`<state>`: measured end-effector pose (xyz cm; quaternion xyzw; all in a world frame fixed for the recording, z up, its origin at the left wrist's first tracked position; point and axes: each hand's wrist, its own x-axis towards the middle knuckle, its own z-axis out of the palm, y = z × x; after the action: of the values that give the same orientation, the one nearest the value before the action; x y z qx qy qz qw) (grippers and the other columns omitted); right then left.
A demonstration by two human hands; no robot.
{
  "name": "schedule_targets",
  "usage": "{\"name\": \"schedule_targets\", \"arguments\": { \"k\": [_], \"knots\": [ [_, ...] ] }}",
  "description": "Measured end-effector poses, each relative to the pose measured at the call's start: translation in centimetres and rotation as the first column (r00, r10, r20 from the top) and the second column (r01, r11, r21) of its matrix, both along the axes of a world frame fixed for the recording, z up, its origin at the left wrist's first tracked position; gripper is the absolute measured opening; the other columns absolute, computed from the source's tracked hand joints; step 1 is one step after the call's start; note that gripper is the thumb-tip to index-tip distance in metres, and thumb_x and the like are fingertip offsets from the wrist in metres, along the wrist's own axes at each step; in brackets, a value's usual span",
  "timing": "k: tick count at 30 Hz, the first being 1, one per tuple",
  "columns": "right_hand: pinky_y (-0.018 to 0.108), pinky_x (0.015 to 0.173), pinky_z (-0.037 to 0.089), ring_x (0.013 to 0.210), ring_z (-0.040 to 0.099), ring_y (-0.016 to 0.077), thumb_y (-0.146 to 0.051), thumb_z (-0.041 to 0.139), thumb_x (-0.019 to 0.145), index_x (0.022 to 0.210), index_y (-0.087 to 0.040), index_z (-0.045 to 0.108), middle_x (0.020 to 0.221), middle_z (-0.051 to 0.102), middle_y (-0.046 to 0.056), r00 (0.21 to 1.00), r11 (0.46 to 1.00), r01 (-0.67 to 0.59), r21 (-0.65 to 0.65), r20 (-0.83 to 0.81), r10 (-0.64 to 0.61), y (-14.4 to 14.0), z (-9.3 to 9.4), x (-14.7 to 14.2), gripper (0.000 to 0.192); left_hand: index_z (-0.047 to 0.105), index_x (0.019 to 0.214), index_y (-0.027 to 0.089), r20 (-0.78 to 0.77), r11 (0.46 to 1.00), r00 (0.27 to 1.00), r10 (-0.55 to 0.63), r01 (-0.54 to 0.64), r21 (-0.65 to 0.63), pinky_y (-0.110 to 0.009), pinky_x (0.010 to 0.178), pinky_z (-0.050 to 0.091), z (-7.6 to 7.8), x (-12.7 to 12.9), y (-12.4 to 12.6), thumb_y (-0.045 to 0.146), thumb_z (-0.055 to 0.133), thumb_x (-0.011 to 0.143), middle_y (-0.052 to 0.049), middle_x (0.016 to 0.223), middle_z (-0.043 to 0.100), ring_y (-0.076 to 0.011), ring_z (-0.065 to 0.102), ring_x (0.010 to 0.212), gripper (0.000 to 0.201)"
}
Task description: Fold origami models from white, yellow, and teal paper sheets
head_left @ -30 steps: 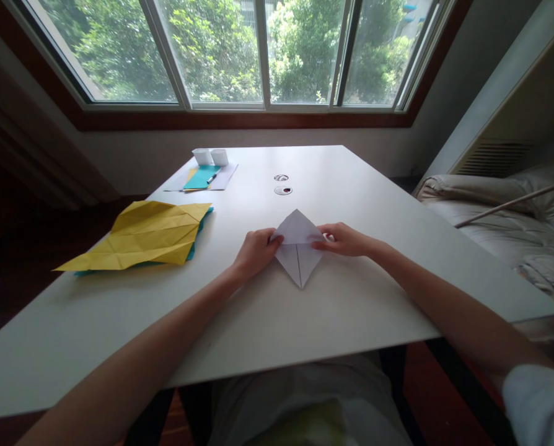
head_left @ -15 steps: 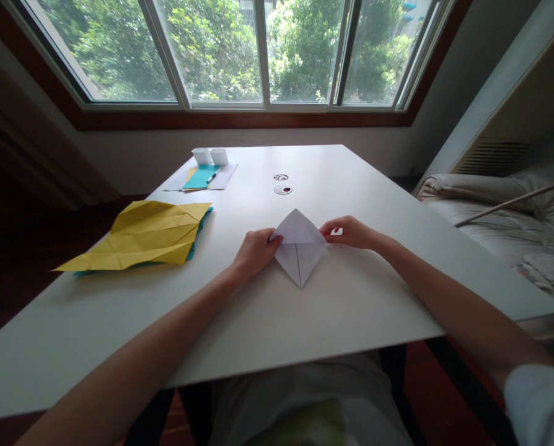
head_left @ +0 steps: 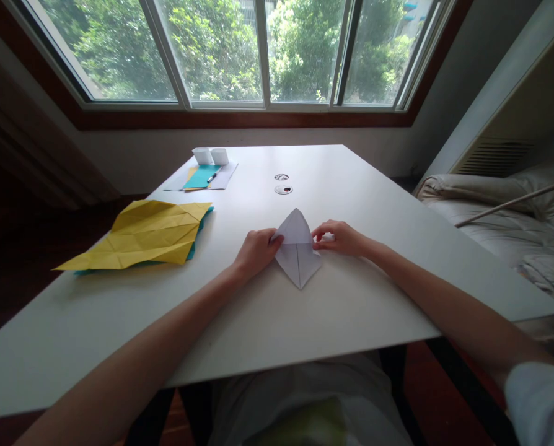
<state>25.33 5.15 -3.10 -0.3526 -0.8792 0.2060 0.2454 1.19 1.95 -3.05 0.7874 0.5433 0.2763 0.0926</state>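
A folded sheet of white paper (head_left: pixel 298 259), diamond-shaped with a crease line down its lower half, is in front of me near the table's middle. My left hand (head_left: pixel 258 249) grips its left corner, thumb on top and fingers underneath. At the right corner, my right hand (head_left: pixel 339 238) pinches the edge between thumb and fingertips. That right side of the paper is bent inward, its edge curving up toward the middle. The undersides of the folds are hidden.
Left of my hands lies creased yellow paper (head_left: pixel 151 238) over teal paper (head_left: pixel 194 249). Further back are two white containers (head_left: pixel 219 156), a teal sheet (head_left: pixel 200 176) and a pen (head_left: pixel 213 176). Two round pieces (head_left: pixel 283 190) lie on the white table (head_left: pixel 351 297), before the window.
My right hand has moved left, bringing the paper's right corner inward, so the diamond looks narrower. My left hand stays in place.
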Motion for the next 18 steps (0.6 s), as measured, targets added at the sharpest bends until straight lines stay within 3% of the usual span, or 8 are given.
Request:
{"name": "schedule_targets", "arguments": {
  "k": [4,13,18],
  "knots": [
    [0.029,0.073,0.04,0.077,0.055,0.0162,-0.038,0.062,0.075,0.079,-0.019,0.065,0.077,0.064,0.004,0.999,0.996,0.025,0.087,0.023,-0.027,-0.2,-0.1,-0.5,0.02,0.062,0.067,0.015,0.015,1.0,1.0,-0.02,0.02,-0.008,-0.021,0.052,0.031,-0.1,0.0,0.0,0.031,0.043,0.081,0.001,0.055,0.054,-0.0101,0.043,0.051,0.029],
    [0.027,0.066,0.038,0.071,0.051,0.0159,-0.029,0.055,0.078,0.071,-0.019,0.059,0.071,0.062,0.003,0.984,0.979,0.162,0.127,0.057,-0.17,-0.7,-0.2,-1.4,0.014,0.062,0.068,0.016,0.032,0.996,0.996,-0.078,0.079,-0.031,-0.022,0.052,0.031,0.3,0.2,-0.5,0.031,0.043,0.082,0.001,0.056,0.054,-0.0108,0.043,0.051,0.028],
    [0.027,0.068,0.037,0.073,0.051,0.0161,-0.032,0.059,0.075,0.073,-0.019,0.057,0.073,0.061,0.003,0.989,0.982,0.118,0.144,0.077,-0.13,-0.8,-0.2,-1.3,0.013,0.061,0.068,0.016,0.009,0.997,0.997,-0.077,0.077,-0.02,-0.022,0.052,0.03,0.3,0.2,-0.5,0.03,0.043,0.082,0.001,0.054,0.052,-0.01,0.041,0.05,0.027]
  ]
}}
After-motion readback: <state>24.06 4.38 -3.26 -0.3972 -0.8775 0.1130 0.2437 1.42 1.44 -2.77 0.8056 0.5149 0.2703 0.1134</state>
